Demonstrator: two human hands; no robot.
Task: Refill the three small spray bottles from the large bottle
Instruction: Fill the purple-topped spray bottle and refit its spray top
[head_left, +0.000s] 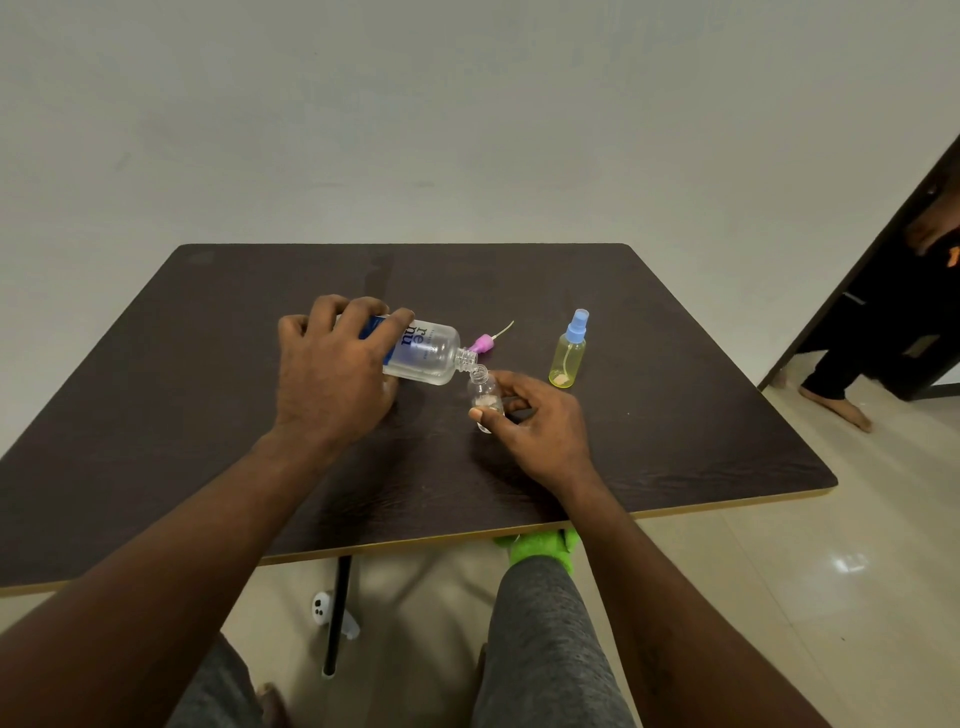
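Note:
My left hand (332, 371) grips the large clear bottle (428, 353) with a blue and white label, tipped on its side with its open neck pointing right. The neck sits just over the open mouth of a small clear bottle (484, 392), which my right hand (535, 421) holds upright between thumb and fingers just above the table. A pink spray cap with its thin tube (488, 343) lies on the table behind the two bottles. A small yellow spray bottle with a blue spray top (569, 353) stands upright to the right. I see no third small bottle.
The dark brown table (208, 415) ends close to my lap along its near edge. A person's legs and bare foot (836, 400) stand in the doorway at the right. A white controller (324, 608) lies on the floor by the table leg.

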